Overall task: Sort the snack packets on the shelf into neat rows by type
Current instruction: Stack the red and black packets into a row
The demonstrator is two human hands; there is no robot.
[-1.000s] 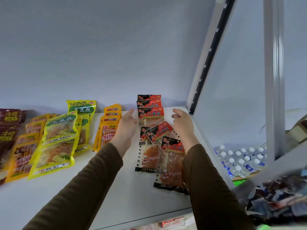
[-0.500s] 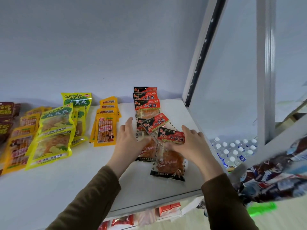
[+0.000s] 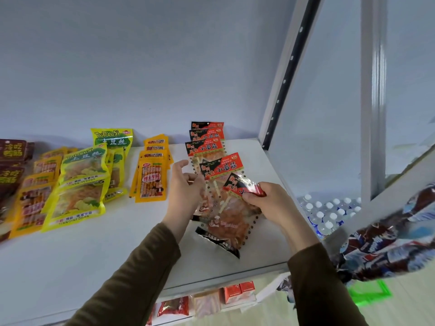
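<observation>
A row of red-and-black snack packets [image 3: 207, 147] runs from the back wall toward the front of the white shelf [image 3: 98, 252]. My right hand [image 3: 266, 203] pinches the red header of the nearest packet [image 3: 231, 222], whose top is lifted and tilted. My left hand [image 3: 186, 189] rests on the left edge of the packets beside it, fingers curled against the clear film. A small orange packet stack [image 3: 151, 175], yellow-green packets [image 3: 80, 184], orange-yellow packets [image 3: 33, 203] and dark brown packets [image 3: 11, 161] lie in rows to the left.
A white upright with a black slotted strip [image 3: 287, 74] bounds the shelf on the right. Bottled water [image 3: 329, 212] stands beyond it, low down. More packets [image 3: 204, 302] sit on the shelf below. A patterned bag [image 3: 388, 243] hangs at the right.
My right hand has closed on the header of the nearest red-and-black packet and raised it. My left hand has shifted up along the packets' left edge.
</observation>
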